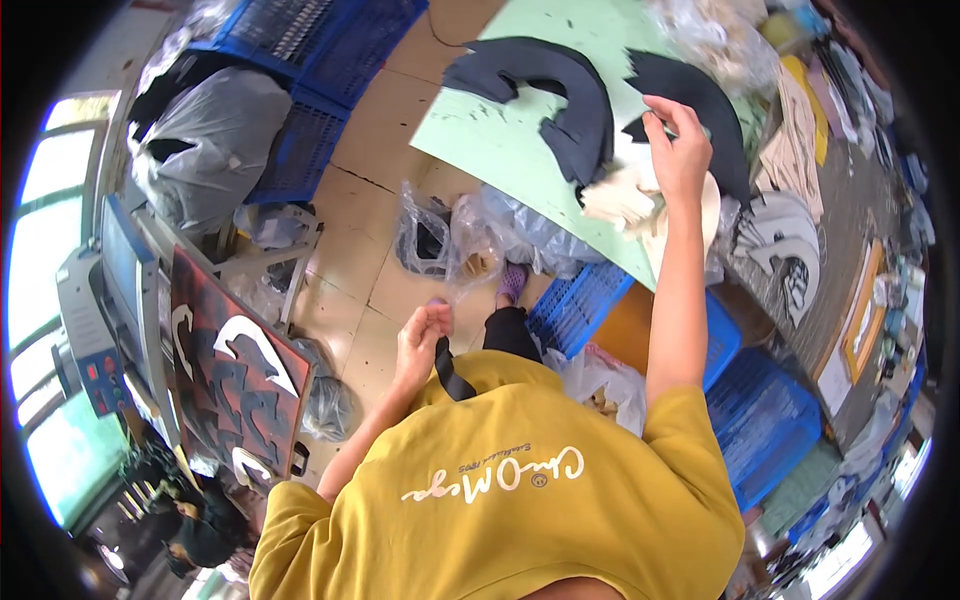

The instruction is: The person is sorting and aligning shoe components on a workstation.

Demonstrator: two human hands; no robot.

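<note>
Black, curved, fabric-like pieces [588, 95] lie in two groups on a pale green tabletop [465, 135], ahead of a person in a mustard-yellow short-sleeved shirt [530, 480]. Closest to the body, the left hand [415, 340] hangs over the floor with its fingers bent; a narrow black strap [452, 372] runs beside it, and whether the fingers grip it cannot be told. Near the right side of the shirt, a translucent white plastic bag [622, 385] holds small tan scraps, with a blue slotted plastic crate [578, 308] just beyond it and a deep blue plastic bin [765, 430] to the right. On the tiled floor ahead, one clear plastic bag [408, 245] has something dark inside; another [462, 235] contains tan bits. Farther out, the right hand [680, 150] reaches over the right-hand black group, thumb and forefinger a narrow gap apart; contact with the pieces cannot be told. Cream fabric-like pieces [612, 203] lie just below at the table's edge. Beyond, at far left, a bulging grey plastic bag [225, 125] sits beside blue lattice-sided plastic crates [345, 50], its contents hidden.
</note>
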